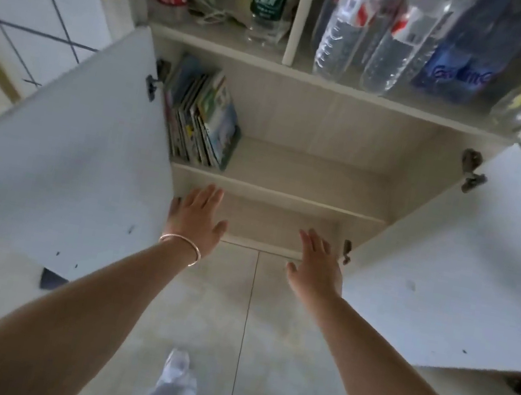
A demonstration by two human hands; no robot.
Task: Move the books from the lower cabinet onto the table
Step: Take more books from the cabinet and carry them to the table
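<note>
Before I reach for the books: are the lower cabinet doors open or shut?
Open. The left door and right door both swing outward, exposing the books standing inside.

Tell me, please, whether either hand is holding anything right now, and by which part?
Nothing is held. The left hand and right hand are open; the books stand untouched in the cabinet.

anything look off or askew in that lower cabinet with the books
Only the books: they lean in a slanted pile against the cabinet's left wall rather than standing straight. Both doors are open, and nothing looks spilled or damaged.
</note>
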